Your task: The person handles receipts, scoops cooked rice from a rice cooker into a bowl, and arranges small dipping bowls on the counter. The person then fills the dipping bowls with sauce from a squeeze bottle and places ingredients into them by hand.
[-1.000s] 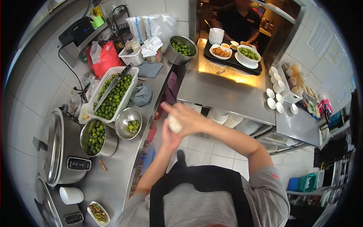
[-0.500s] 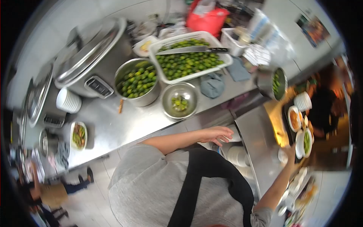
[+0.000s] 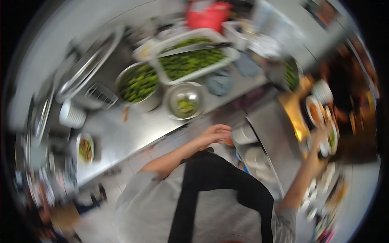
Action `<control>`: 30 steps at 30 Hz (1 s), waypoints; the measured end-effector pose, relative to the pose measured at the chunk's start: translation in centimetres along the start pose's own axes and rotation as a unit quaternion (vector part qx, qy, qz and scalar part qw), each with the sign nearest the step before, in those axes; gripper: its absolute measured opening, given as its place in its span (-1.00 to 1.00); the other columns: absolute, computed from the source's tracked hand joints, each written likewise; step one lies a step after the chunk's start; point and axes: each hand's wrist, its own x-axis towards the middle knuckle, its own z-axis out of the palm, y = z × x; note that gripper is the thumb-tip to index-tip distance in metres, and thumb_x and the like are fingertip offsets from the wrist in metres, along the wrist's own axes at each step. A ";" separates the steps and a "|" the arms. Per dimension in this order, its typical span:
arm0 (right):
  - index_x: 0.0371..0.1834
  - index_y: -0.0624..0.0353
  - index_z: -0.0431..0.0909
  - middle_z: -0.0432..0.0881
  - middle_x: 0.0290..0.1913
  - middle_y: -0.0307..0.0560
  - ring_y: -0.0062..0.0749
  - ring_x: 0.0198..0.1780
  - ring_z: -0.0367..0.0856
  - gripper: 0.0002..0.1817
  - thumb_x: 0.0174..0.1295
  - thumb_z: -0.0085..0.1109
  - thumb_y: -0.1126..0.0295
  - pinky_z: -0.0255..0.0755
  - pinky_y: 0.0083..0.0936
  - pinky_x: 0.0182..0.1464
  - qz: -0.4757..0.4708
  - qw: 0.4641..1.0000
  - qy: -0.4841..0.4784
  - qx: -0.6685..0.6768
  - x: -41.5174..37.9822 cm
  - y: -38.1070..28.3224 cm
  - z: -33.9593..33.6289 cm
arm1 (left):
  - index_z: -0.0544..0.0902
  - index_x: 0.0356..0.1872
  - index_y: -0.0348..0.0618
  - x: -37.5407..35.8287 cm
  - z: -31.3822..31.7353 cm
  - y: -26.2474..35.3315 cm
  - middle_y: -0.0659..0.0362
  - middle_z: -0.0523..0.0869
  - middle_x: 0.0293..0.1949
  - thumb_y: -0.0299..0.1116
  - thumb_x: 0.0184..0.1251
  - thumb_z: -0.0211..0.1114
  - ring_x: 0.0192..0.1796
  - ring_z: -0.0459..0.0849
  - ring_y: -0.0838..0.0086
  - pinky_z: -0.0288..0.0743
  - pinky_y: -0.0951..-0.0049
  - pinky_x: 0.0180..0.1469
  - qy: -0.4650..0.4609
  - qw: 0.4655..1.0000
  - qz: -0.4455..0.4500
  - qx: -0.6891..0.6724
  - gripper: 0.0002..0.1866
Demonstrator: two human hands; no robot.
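My left hand [image 3: 215, 135] hangs in the air in front of my body, fingers loosely bent and holding nothing. It is nearest to the stacked white dishes [image 3: 244, 134] on the shelf under the side counter. On the right, my right hand [image 3: 319, 139] reaches over a dark tray area with bowls. Its fingers overlap a white bowl of green vegetables [image 3: 332, 137] and are smeared by motion, so I cannot tell whether they grip it. Just beyond lies a white bowl with orange food [image 3: 313, 110], with a stack of white cups [image 3: 322, 91] behind it.
On the steel counter [image 3: 117, 139] stand a steel bowl of cut green fruit [image 3: 185, 87], a pot of green fruit [image 3: 139, 83] and a white tub [image 3: 239, 57] with a knife [image 3: 194, 48] across it. Large lidded cookers [image 3: 97, 77] stand left. Another person [image 3: 344, 81] is at far right.
My right hand has moved away from me, up over the bowls. My left hand has risen slightly leftward, its fingers more bent. The whole view has shifted and blurred.
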 end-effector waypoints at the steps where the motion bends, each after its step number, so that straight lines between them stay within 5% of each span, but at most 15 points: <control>1: 0.06 0.26 0.43 0.63 -0.24 -0.11 -0.30 -0.17 0.60 -0.65 0.18 0.02 0.46 0.43 -0.42 0.00 0.353 0.909 -0.032 0.221 4.9 -8.2 -6.7 | 0.41 0.15 -0.14 0.2 0.8 -0.7 0.16 0.56 0.03 -0.28 0.24 0.25 0.00 0.56 0.54 0.49 0.48 -0.01 -0.001 1.000 -0.002 0.005 -0.54; 2: -0.03 0.27 0.47 0.64 -0.26 -0.07 -0.34 -0.22 0.61 -0.73 0.20 -0.07 0.55 0.46 -0.41 -0.09 0.412 0.745 -0.050 0.522 5.1 -10.5 -9.5 | 0.46 0.09 -0.16 0.3 2.1 -1.2 0.15 0.62 -0.07 -0.35 0.25 0.24 -0.10 0.60 0.55 0.51 0.54 -0.10 0.015 0.999 0.023 0.019 -0.62; 3: -0.12 0.27 0.49 0.64 -0.25 -0.04 -0.34 -0.30 0.61 -0.80 0.24 -0.06 0.50 0.47 -0.40 -0.14 0.358 0.802 -0.062 0.475 3.4 -12.2 -9.9 | 0.53 -0.01 -0.18 0.4 3.2 -1.8 0.15 0.67 -0.20 -0.38 0.26 0.22 -0.27 0.61 0.60 0.52 0.60 -0.22 0.022 0.998 0.034 0.039 -0.71; 6: -0.30 0.26 0.57 0.66 -0.25 -0.07 -0.54 -0.48 0.58 -0.91 0.18 0.08 0.53 0.50 -0.56 -0.46 0.479 0.576 -0.105 0.654 0.9 -20.7 -17.8 | 0.62 -0.27 -0.28 0.6 8.0 -1.5 0.09 0.70 -0.38 -0.26 0.40 0.05 -0.50 0.62 0.55 0.46 0.62 -0.35 -0.029 0.985 0.067 0.155 -0.72; 9: 0.12 0.23 0.43 0.64 -0.14 -0.07 -0.42 -0.23 0.60 -0.63 0.25 0.04 0.39 0.50 -0.49 -0.20 0.461 0.524 -0.096 0.710 -7.6 -26.1 -19.7 | 0.64 -0.27 -0.31 -0.4 15.5 -1.7 0.00 0.70 -0.29 -0.10 0.42 -0.04 -0.36 0.66 0.42 0.49 0.42 -0.12 -0.136 0.967 0.139 0.165 -0.56; 11: 0.23 0.20 0.35 0.61 -0.03 -0.04 -0.35 -0.04 0.58 -0.54 0.29 0.02 0.30 0.47 -0.42 -0.02 0.493 0.499 -0.085 0.708 -11.3 -26.3 -21.6 | 0.58 -0.03 -0.29 -1.3 20.3 -3.1 -0.11 0.59 0.02 0.01 0.40 -0.09 0.10 0.55 0.21 0.24 0.20 0.24 -0.220 0.843 0.399 0.286 -0.47; 16: 0.38 0.11 0.09 0.24 0.34 0.01 -0.18 0.37 0.15 -0.22 0.25 -0.14 -0.20 0.04 -0.24 0.35 0.388 -0.044 0.064 0.918 -20.0 -23.5 -27.1 | 0.35 0.25 -0.18 -1.6 24.7 -11.3 -0.08 0.17 0.35 -0.02 0.29 0.04 0.42 0.07 0.07 -0.07 0.06 0.38 -0.437 0.639 0.467 0.426 -0.41; 17: 0.39 0.11 0.09 0.26 0.32 0.01 -0.15 0.35 0.19 -0.21 0.25 -0.16 -0.22 0.07 -0.23 0.33 0.512 -0.047 0.119 0.850 -19.9 -21.7 -30.2 | 0.27 0.31 -0.17 -0.8 24.8 -12.9 -0.07 0.07 0.40 0.01 0.26 0.07 0.46 -0.03 0.07 -0.13 0.04 0.39 -0.477 0.567 0.488 0.462 -0.33; 18: 0.39 0.10 0.08 0.29 0.30 0.00 -0.12 0.32 0.23 -0.20 0.24 -0.19 -0.25 0.09 -0.21 0.32 0.622 -0.048 0.169 0.763 -18.9 -18.9 -34.3 | 0.27 0.31 -0.17 0.4 25.2 -14.1 -0.07 0.07 0.40 0.01 0.26 0.07 0.46 -0.03 0.07 -0.13 0.04 0.39 -0.484 0.561 0.493 0.457 -0.33; 22: 0.40 0.16 0.03 0.20 0.35 0.01 -0.12 0.34 0.21 -0.15 0.22 -0.17 -0.25 0.03 -0.12 0.35 0.573 0.429 0.292 0.635 -14.3 -12.5 -46.6 | 0.15 0.37 -0.12 1.5 27.7 -19.4 0.01 -0.02 0.44 0.17 0.34 -0.10 0.49 -0.20 0.17 -0.28 -0.04 0.40 -0.397 0.511 0.238 0.724 -0.27; 23: 0.40 0.16 0.03 0.20 0.35 0.01 -0.12 0.34 0.21 -0.15 0.22 -0.17 -0.25 0.03 -0.12 0.35 0.574 0.432 0.290 0.632 -14.6 -12.5 -46.6 | 0.16 0.37 -0.12 1.4 29.3 -21.7 0.03 -0.04 0.45 0.23 0.33 -0.15 0.49 -0.17 0.21 -0.26 0.01 0.41 -0.436 0.713 0.040 0.547 -0.24; 24: 0.40 0.16 0.04 0.12 0.39 0.01 -0.12 0.38 0.13 -0.18 0.24 -0.17 -0.22 -0.02 -0.12 0.37 0.549 0.642 0.300 0.443 -15.2 -13.3 -45.8 | 0.17 0.36 -0.13 0.9 31.2 -23.3 0.05 -0.05 0.45 0.28 0.32 -0.20 0.49 -0.15 0.25 -0.24 0.05 0.42 -0.428 0.834 -0.162 0.310 -0.21; 25: 0.39 0.17 0.05 0.04 0.42 0.01 -0.11 0.42 0.05 -0.20 0.26 -0.17 -0.19 -0.06 -0.12 0.38 0.479 0.801 0.287 0.219 -16.2 -14.2 -44.9 | 0.18 0.36 -0.12 -0.5 34.0 -24.1 0.06 0.02 0.44 0.32 0.30 -0.25 0.47 -0.08 0.27 -0.17 0.11 0.41 -0.414 0.845 -0.295 0.165 -0.19; 29: 0.35 0.16 0.16 -0.01 0.42 0.20 0.11 0.45 -0.09 -0.22 -0.01 0.20 0.25 -0.25 0.01 0.40 0.369 0.925 -0.066 0.062 -29.1 -17.4 -39.6 | 0.19 0.35 -0.06 -2.9 40.4 -20.0 0.07 0.24 0.35 0.36 0.28 -0.30 0.40 0.15 0.31 0.02 0.26 0.37 -0.475 0.770 -0.425 0.006 -0.18; 30: 0.32 0.16 0.20 0.03 0.40 0.22 0.09 0.42 -0.01 -0.27 -0.01 0.18 0.35 -0.17 -0.01 0.39 0.482 0.868 -0.110 0.043 -30.6 -16.9 -39.6 | 0.19 0.35 -0.06 -2.2 41.3 -18.4 0.07 0.24 0.35 0.36 0.28 -0.30 0.40 0.15 0.31 0.02 0.26 0.37 -0.479 0.769 -0.423 0.004 -0.18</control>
